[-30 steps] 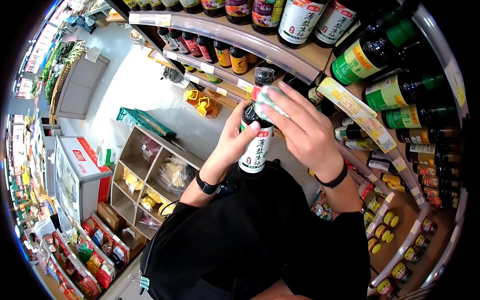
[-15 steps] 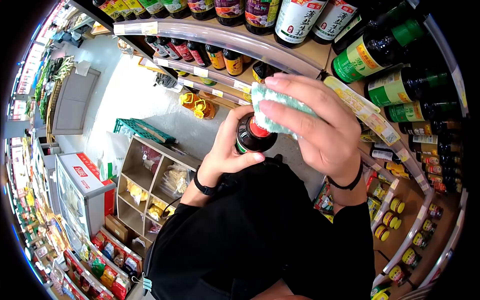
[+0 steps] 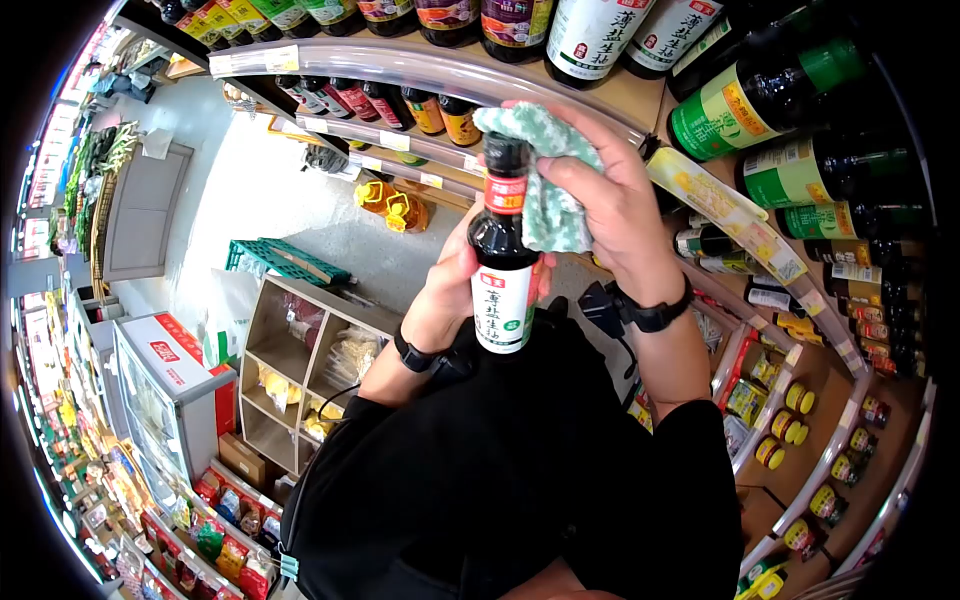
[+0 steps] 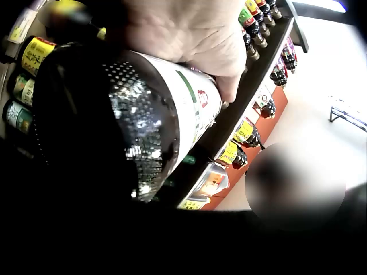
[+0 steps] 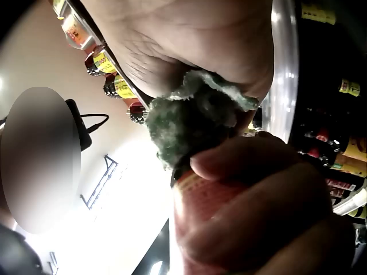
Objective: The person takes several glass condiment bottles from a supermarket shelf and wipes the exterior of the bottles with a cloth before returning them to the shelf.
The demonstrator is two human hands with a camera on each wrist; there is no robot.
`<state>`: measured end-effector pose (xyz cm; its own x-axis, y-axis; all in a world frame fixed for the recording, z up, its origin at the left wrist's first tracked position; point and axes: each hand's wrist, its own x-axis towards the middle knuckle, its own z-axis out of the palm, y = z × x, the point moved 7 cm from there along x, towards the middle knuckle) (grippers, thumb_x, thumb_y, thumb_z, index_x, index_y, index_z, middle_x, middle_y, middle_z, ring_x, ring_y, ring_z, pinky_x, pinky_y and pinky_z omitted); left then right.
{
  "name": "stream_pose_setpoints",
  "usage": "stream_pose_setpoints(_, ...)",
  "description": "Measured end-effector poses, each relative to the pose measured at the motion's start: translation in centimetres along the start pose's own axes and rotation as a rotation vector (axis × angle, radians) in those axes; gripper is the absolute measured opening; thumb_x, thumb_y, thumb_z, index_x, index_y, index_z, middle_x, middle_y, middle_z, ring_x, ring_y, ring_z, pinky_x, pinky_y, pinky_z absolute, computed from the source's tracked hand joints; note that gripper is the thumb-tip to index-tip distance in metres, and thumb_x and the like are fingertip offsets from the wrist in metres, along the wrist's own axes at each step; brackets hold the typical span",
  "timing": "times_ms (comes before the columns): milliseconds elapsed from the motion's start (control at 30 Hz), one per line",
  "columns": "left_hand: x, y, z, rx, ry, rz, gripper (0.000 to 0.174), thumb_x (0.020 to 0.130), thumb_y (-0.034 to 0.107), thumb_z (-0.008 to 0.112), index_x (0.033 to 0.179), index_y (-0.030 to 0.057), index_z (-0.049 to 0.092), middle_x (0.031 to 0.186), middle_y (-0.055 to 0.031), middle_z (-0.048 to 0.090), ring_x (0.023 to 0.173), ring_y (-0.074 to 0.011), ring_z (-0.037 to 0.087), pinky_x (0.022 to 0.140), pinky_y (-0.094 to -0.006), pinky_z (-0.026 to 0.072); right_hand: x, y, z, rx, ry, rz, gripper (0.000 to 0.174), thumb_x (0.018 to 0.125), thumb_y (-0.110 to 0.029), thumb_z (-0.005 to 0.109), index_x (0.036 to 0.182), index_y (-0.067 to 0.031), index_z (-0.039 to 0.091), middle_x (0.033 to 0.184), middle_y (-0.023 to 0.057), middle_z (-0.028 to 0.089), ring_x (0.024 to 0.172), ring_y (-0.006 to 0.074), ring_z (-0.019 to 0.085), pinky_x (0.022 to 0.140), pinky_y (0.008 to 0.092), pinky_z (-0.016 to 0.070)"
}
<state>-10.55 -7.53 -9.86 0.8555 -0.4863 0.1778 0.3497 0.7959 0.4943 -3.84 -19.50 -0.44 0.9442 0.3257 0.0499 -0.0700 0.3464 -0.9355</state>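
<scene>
In the head view, my left hand (image 3: 450,285) grips a dark soy sauce bottle (image 3: 503,310) round its body, in front of the black-clothed torso. The white label faces up toward the head camera, and a red band circles the neck. My right hand (image 3: 615,190) holds a green-and-white cloth (image 3: 560,205) against the side of the cap and neck, thumb on the near side. From the left wrist, the bottle's dotted glass base (image 4: 140,126) fills the foreground. The right wrist view shows the cloth (image 5: 178,126) bunched at the bottle's top, below the palm.
Curved shelves of sauce bottles (image 3: 590,40) rise just ahead and to the right, with price strips (image 3: 720,215) along their edges. To the left stand a wooden cubby rack (image 3: 255,345), a green crate (image 3: 290,260) and a glass-topped freezer (image 3: 165,350). Yellow-capped oil jugs (image 3: 400,212) sit on the floor.
The bottle has tipped from label showing, to cap hidden under the cloth, and back to label showing. My right hand has turned, bringing the cloth from over the cap to its side.
</scene>
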Motion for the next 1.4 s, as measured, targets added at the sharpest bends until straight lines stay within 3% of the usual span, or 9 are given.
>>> stream_pose_setpoints(200, -0.6, -1.4, -3.0, -0.031, 0.161, 0.079, 0.100, 0.099, 0.061, 0.076, 0.170, 0.0107, 0.025, 0.117, -0.0216, 0.070, 0.086, -0.0393, 0.077, 0.072, -0.0507, 0.0654, -0.2, 2.8, -2.0, -0.420, 0.012, -0.004, 0.049, 0.100, -0.003, 0.065, 0.148, 0.0049, 0.064, 0.116, 0.0126, 0.081, 0.097, 0.0115, 0.073, 0.086, 0.0303, 0.0581)
stream_pose_setpoints(300, -0.6, -1.1, -4.2, -0.173, 0.162, -0.026, 0.081, 0.108, 0.068, 0.057, 0.158, 0.0052, 0.050, 0.126, -0.0203, 0.074, 0.097, -0.0360, 0.078, 0.088, -0.0486, 0.0657, -1.2, 3.8, -1.4, -0.814, -0.026, 0.004, 0.047, 0.095, -0.001, 0.064, 0.141, 0.0049, 0.067, 0.114, 0.0330, 0.073, 0.099, 0.0398, 0.078, 0.084, 0.0398, 0.0591)
stream_pose_setpoints(333, -0.8, -0.7, -5.0, -0.229, 0.476, 0.052, 0.077, 0.112, 0.070, 0.046, 0.151, 0.0048, 0.060, 0.128, -0.0173, 0.077, 0.102, -0.0306, 0.078, 0.093, -0.0444, 0.0649, -1.5, 2.8, -0.7, -0.828, -0.021, -0.134, 0.046, 0.093, 0.001, 0.063, 0.139, 0.0062, 0.068, 0.122, 0.0327, 0.073, 0.107, 0.0494, 0.072, 0.092, 0.0458, 0.0593)
stream_pose_setpoints(567, 0.2, -2.7, -6.8, -0.494, 0.295, -0.098, 0.077, 0.112, 0.071, 0.044, 0.151, 0.0061, 0.060, 0.135, -0.0147, 0.075, 0.117, -0.0274, 0.076, 0.103, -0.0456, 0.0627, -3.8, 3.0, -0.8, -1.041, 0.093, -0.275, 0.048, 0.092, 0.003, 0.064, 0.139, 0.0081, 0.064, 0.132, 0.0310, 0.071, 0.116, 0.0501, 0.070, 0.099, 0.0518, 0.0579)
stream_pose_setpoints(700, 2.4, -1.1, -4.0, -0.430, 0.394, -0.065, 0.097, 0.108, 0.080, 0.035, 0.163, 0.0011, 0.046, 0.170, -0.0257, 0.048, 0.159, -0.0439, 0.042, 0.133, -0.0559, 0.0348, -5.7, 3.2, 0.2, -0.978, -0.034, -0.179, 0.047, 0.091, 0.004, 0.065, 0.138, 0.0047, 0.065, 0.125, 0.0303, 0.071, 0.109, 0.0503, 0.071, 0.094, 0.0527, 0.0588)
stream_pose_setpoints(800, 3.0, 1.9, -5.7, -0.458, 0.103, 0.140, 0.098, 0.104, 0.084, 0.040, 0.149, -0.0010, 0.055, 0.163, -0.0230, 0.056, 0.153, -0.0424, 0.052, 0.136, -0.0691, 0.0212, -8.5, 3.5, 0.6, -0.915, -0.270, -0.115, 0.042, 0.090, 0.004, 0.066, 0.133, 0.0054, 0.068, 0.120, 0.0271, 0.073, 0.106, 0.0493, 0.072, 0.091, 0.0508, 0.0591)
stream_pose_setpoints(933, 1.9, 4.6, -6.2, -0.508, 0.137, 0.149, 0.077, 0.104, 0.071, 0.061, 0.149, 0.0091, 0.054, 0.133, -0.0141, 0.064, 0.111, -0.0295, 0.070, 0.091, -0.0590, 0.0656, -10.1, 4.2, -0.2, -0.792, -0.433, -0.042, 0.044, 0.088, 0.006, 0.063, 0.130, 0.0014, 0.075, 0.125, 0.0221, 0.077, 0.110, 0.0414, 0.076, 0.094, 0.0451, 0.0608)
stream_pose_setpoints(1167, 0.8, 5.8, -4.3, -0.293, 0.337, 0.231, 0.082, 0.106, 0.077, 0.050, 0.137, 0.0026, 0.064, 0.116, -0.0169, 0.074, 0.100, -0.0338, 0.076, 0.082, -0.0539, 0.0666, -8.8, 2.4, -0.2, -0.789, -0.248, -0.226, 0.054, 0.085, 0.017, 0.054, 0.126, -0.0062, 0.079, 0.124, 0.0195, 0.071, 0.108, 0.0372, 0.074, 0.094, 0.0400, 0.0582)
stream_pose_setpoints(1400, -1.5, 6.3, -4.4, -0.070, 0.501, 0.346, 0.057, 0.107, 0.043, 0.058, 0.142, -0.0024, 0.062, 0.130, -0.0205, 0.074, 0.118, -0.0349, 0.073, 0.104, -0.0547, 0.0601, -6.3, -0.7, 1.6, -0.842, -0.102, -0.397, 0.033, 0.100, 0.000, 0.069, 0.132, -0.0017, 0.072, 0.121, 0.0177, 0.068, 0.111, 0.0357, 0.070, 0.097, 0.0403, 0.0556)
